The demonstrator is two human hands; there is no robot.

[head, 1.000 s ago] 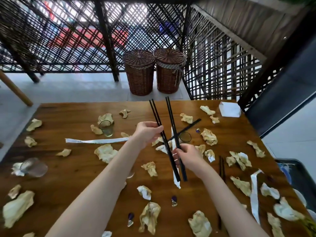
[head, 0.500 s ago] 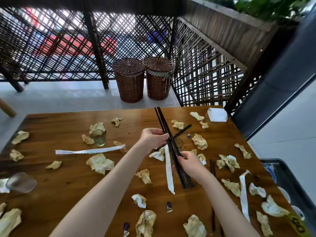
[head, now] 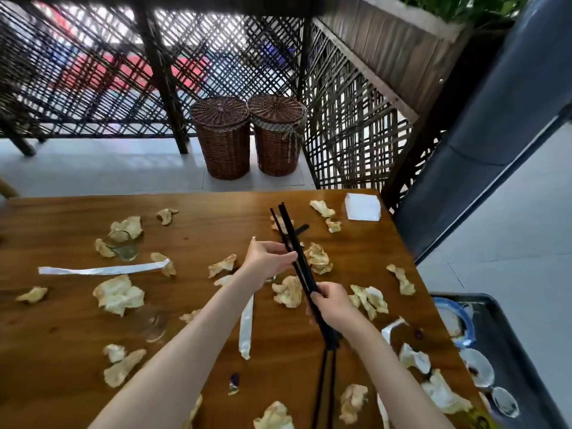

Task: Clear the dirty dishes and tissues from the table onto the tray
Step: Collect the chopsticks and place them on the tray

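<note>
Above the middle of the wooden worktop (head: 356, 249), both hands held a bundle of black chopsticks (head: 297, 258) raised off the surface, its tips slanting toward the far edge. The left hand (head: 269, 258) pinched the bundle near its middle with curled fingers and thumb. The right hand (head: 332, 305) gripped the lower part of the bundle, fingers wrapped round it, and the butt ends stuck out below the palm. Another pair of black chopsticks (head: 325, 388) lay flat on the worktop near the near edge, just below the right wrist, and 1 more dark stick (head: 301, 228) lay beyond the held bundle toward the far edge.

Crumpled tissues (head: 119, 294) were scattered across the whole worktop, from the left edge to the right edge. Long white paper sleeves lay among them: 1 (head: 105, 270) stretched out on the left half, 1 (head: 246, 323) under the left forearm. A clear drinking glass (head: 123, 246) stood toward the far left, and a second glass (head: 151, 323) sat nearer the near edge, blurred. A white napkin stack (head: 362, 206) rested at the far right corner.

A dark tray (head: 507, 335) sat beside the right edge of the worktop, carrying a blue-rimmed bowl (head: 453, 323) and small white dishes (head: 478, 368). Beyond the far edge, 2 lidded wicker baskets (head: 224, 140) stood on the floor against a lattice screen (head: 93, 82).
</note>
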